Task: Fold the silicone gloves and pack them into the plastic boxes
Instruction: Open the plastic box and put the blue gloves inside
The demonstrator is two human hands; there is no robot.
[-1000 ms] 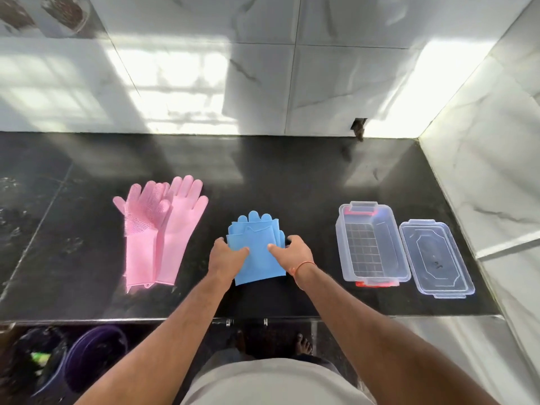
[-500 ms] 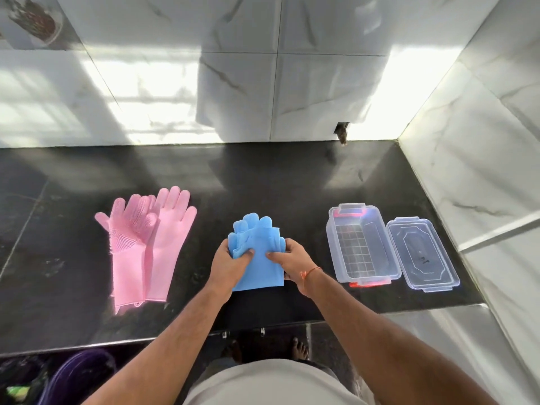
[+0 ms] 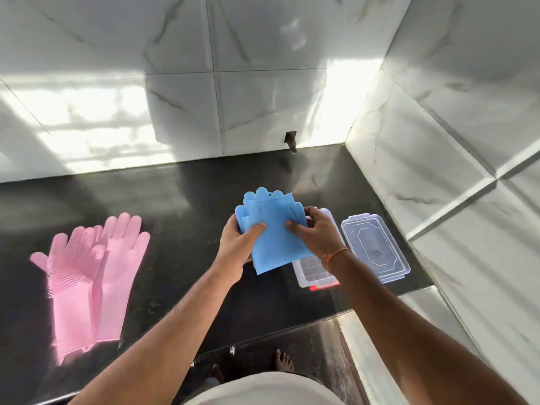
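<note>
The folded blue silicone gloves (image 3: 273, 229) are lifted off the black counter (image 3: 181, 206), held between both hands. My left hand (image 3: 238, 248) grips their left edge with the thumb on top. My right hand (image 3: 317, 233) pinches the right edge, hovering over the open clear plastic box (image 3: 317, 276), most of which is hidden behind that hand and the gloves. The box's clear lid (image 3: 375, 249) lies flat just to its right. A pair of pink silicone gloves (image 3: 87, 276) lies flat on the counter at the left.
White marble-tiled walls (image 3: 438, 159) close the counter at the back and right. The counter's front edge (image 3: 233, 346) runs just under my forearms. My bare feet show on the floor below.
Both hands have lifted the folded blue gloves off the counter and carried them right, toward the open box. The camera has tilted and shifted too.
</note>
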